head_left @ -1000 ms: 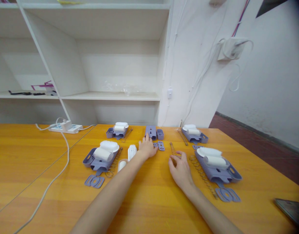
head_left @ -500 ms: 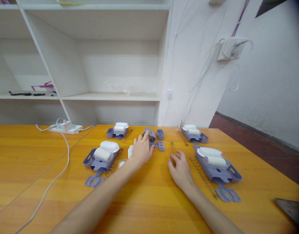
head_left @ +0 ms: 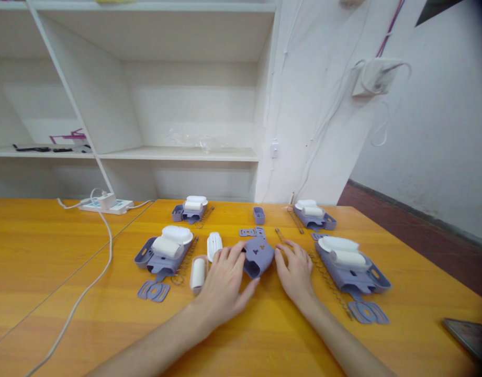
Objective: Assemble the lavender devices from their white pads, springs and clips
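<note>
My left hand (head_left: 223, 283) rests on the orange table (head_left: 264, 335) with its fingers curled round the left side of a lavender plastic housing (head_left: 258, 256), which lies just in front of me. Right beside that housing lies my right hand (head_left: 296, 271), flat on the table, fingers stretched toward a thin coiled spring (head_left: 280, 236) and nothing in it. A white ribbed cap (head_left: 213, 245) and a white roller in a clear sleeve (head_left: 198, 272) lie left of my left hand. A small lavender tray (head_left: 258, 215) and a flat lavender link (head_left: 249, 232) sit behind the housing.
Several lavender housings with white rollers stand around: near left (head_left: 162, 251), far left (head_left: 189, 209), far right (head_left: 313, 215), near right (head_left: 348, 264). A power strip (head_left: 105, 205) with a white cable (head_left: 83, 293) lies at left. A dark phone (head_left: 468, 337) sits at the right edge. White shelves stand behind.
My left hand reached to the far lavender housing, took hold of it and pulled it back toward me. My right hand shifted slightly forward beside it.
</note>
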Available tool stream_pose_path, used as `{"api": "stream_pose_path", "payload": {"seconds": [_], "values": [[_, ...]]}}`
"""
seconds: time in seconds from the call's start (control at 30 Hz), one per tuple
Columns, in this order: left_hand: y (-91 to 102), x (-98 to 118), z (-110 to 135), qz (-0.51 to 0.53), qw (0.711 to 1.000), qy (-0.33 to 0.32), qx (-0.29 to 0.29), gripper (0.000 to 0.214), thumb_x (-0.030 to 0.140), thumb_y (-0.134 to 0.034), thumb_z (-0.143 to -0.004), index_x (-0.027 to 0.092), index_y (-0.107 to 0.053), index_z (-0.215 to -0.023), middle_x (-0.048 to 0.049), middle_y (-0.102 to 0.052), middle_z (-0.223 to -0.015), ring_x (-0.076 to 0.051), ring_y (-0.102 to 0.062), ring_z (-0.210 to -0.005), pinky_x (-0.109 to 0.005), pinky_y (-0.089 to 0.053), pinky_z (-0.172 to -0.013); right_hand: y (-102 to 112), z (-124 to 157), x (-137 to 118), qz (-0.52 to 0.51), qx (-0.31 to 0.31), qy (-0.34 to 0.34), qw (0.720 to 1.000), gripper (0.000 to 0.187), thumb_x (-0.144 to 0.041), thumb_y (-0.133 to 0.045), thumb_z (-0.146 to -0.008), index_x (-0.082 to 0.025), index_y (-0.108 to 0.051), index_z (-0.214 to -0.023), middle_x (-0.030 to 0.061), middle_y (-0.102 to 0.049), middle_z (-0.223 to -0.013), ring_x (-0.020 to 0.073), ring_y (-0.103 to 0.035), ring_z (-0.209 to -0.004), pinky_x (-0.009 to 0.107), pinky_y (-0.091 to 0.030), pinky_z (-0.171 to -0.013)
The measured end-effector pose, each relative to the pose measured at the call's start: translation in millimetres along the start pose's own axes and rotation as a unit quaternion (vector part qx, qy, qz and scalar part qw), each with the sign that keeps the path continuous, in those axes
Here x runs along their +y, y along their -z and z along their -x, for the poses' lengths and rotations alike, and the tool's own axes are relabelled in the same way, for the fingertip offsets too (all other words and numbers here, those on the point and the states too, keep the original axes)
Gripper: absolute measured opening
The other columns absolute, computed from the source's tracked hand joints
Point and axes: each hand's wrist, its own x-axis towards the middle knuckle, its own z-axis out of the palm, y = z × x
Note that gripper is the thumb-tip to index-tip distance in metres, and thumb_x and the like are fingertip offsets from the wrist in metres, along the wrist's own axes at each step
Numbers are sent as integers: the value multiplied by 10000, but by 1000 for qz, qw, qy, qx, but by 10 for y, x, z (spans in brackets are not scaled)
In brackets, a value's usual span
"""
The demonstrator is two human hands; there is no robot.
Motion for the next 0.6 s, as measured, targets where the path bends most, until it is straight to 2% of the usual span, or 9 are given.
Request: {"api": "stream_pose_path", "payload": {"seconds": [0.1, 0.23, 0.4, 0.5, 0.6], "values": [[-29, 8, 0, 26, 999, 19, 15, 194, 370, -527, -790, 208, -479, -886, -85, -478, -1236, -264, -463, -1094, -453, -367, -942, 12, -4, -11, -36, -9, 13, 999, 296, -342, -389, -883, -231, -642, -991, 53, -621, -1087, 235, -491, -1082, 497, -192, -1005], [-80, -21, -8, 43, 999, 10, 15, 200, 337, -559, -758, 218, -435, -860, -79, -538, -1102, -246, -479, -1109, -480, -304, -1007, 14, -3, -19, -63, -17, 16, 998, 307, -360, -379, -886, -236, -634, -1003, 50, -644, -1056, 229, -504, -1073, 518, -156, -1013], [-135, -77, 6, 45, 999, 21, 7, 385, 331, -578, -721, 211, -405, -1044, -91, -528, -1117, -248, -495, -1104, -486, -257, -1049, 20, -11, -13, -82, -10, 14, 996, 313, -363, -378, -883, -222, -633, -997, 56, -658, -1030, 229, -534, -1025, 508, -190, -1007], [-151, -109, 9, 30, 999, 34, -19, 569, 308, -565, -712, 199, -328, -1218, -109, -490, -1213, -264, -457, -1158, -508, -213, -1070, 34, -15, -14, -100, -16, 29, 994, 313, -344, -376, -889, -197, -627, -1007, 70, -664, -1016, 222, -557, -984, 454, -278, -976], [-151, -121, 3, 15, 998, 42, -42, 628, 278, -540, -711, 205, -291, -1283, -112, -479, -1255, -273, -424, -1199, -539, -138, -1086, 45, -17, -17, -117, -26, 49, 992, 319, -336, -372, -896, -177, -619, -1019, 80, -664, -1013, 215, -572, -958, 395, -358, -919]]}}
